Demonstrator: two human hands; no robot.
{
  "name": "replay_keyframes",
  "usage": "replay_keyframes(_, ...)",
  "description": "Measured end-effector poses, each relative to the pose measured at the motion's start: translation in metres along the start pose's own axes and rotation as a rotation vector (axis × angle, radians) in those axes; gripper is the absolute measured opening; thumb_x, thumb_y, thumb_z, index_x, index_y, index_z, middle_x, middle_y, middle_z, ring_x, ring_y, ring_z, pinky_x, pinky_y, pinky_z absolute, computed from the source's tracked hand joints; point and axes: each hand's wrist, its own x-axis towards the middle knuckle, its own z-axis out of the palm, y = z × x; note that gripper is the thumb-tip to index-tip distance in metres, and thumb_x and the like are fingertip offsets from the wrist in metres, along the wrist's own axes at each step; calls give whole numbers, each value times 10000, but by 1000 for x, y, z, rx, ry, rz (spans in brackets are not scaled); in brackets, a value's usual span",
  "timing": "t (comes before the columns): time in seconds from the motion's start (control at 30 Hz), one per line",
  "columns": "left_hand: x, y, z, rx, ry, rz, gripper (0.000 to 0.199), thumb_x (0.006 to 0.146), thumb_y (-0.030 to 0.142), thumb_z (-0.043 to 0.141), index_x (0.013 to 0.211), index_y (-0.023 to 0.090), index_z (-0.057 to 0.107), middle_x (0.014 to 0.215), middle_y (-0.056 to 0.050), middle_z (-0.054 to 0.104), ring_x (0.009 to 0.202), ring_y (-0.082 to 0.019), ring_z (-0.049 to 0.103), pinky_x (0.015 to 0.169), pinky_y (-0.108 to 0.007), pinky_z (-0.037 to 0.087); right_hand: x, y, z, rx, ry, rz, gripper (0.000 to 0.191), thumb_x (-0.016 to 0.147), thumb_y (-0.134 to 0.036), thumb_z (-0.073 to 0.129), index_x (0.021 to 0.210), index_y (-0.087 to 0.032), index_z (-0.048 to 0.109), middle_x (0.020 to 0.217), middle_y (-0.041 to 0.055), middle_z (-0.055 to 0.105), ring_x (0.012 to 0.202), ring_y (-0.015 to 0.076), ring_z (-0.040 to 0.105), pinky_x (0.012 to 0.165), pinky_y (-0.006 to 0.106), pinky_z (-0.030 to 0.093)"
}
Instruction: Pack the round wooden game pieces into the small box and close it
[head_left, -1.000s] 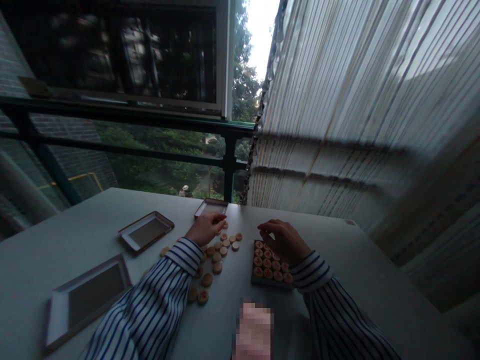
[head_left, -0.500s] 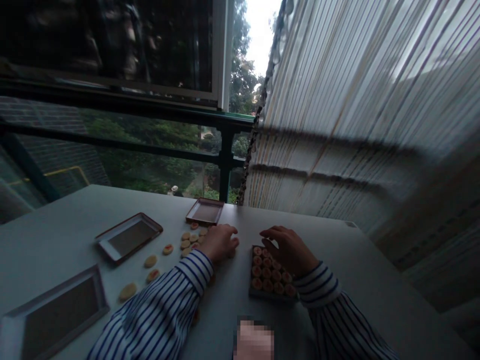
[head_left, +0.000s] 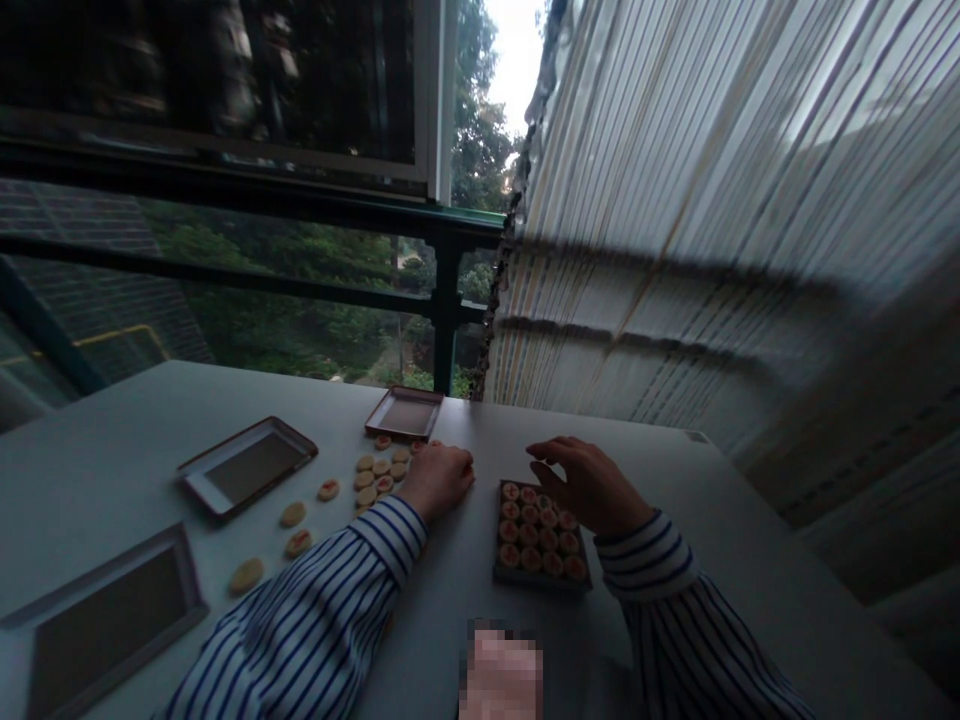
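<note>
My left hand (head_left: 437, 480) is low over the table with its fingers curled together. Whatever they may hold is hidden. Just left of it lies a cluster of loose round pieces (head_left: 365, 480), pale discs like Chinese chess pieces, some with red marks. My right hand (head_left: 592, 487) hovers over the back right corner of a square box (head_left: 541, 578), thumb and fingers apart, with nothing seen between them. Rows of round pieces (head_left: 529, 536) with red marks fill the visible part of that box. My right hand covers its back right part.
Several more discs (head_left: 292, 514) are scattered to the left on the white table (head_left: 457, 610). Three shallow trays or lids stand around them: one at the back (head_left: 405, 412), one at mid-left (head_left: 251, 465), one at front left (head_left: 112, 630). A striped curtain (head_left: 637, 200) and a railing (head_left: 446, 300) border the table.
My left hand's fingers have curled in and down. My right hand has shifted slightly right, uncovering more of the box. The whole view has moved a little.
</note>
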Motion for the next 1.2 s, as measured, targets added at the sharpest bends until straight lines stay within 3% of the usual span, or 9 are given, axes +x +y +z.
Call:
replay_keyframes(0.3, 0, 0, 2, -121, 22, -32, 204, 736, 226, 480, 837, 184, 652, 812, -90, 660, 811, -207, 576, 745, -310, 402, -1, 4, -4, -2, 11, -5, 249, 821, -271, 440, 998, -203, 600, 909, 56, 638, 823, 158, 573, 742, 282, 430)
replay_keyframes(0.47, 2, -2, -2, -156, 104, 40, 269, 776, 234, 432, 966, 169, 610, 872, -77, 642, 796, -174, 583, 744, -275, 417, -1, 3, -5, -7, 7, 8, 247, 818, -272, 449, 1001, -201, 599, 847, 45, 639, 781, 147, 572, 729, 274, 430)
replay_keyframes(0.83, 3, 1, -13, -375, 161, 113, 282, 727, 187, 489, 991, 142, 576, 858, -56, 600, 757, -139, 575, 730, -252, 446, -1, 4, -4, 3, 20, 0, 245, 817, -271, 446, 1001, -210, 596, 857, 42, 639, 783, 147, 569, 732, 273, 425)
replay_keyframes(1.2, -1, 11, -23, -430, 142, 121, 306, 715, 204, 516, 1014, 167, 569, 852, -44, 586, 767, -143, 559, 726, -272, 444, 0, 0, -3, 16, 17, -10, 242, 814, -267, 452, 993, -200, 600, 873, 49, 641, 777, 142, 574, 716, 267, 429)
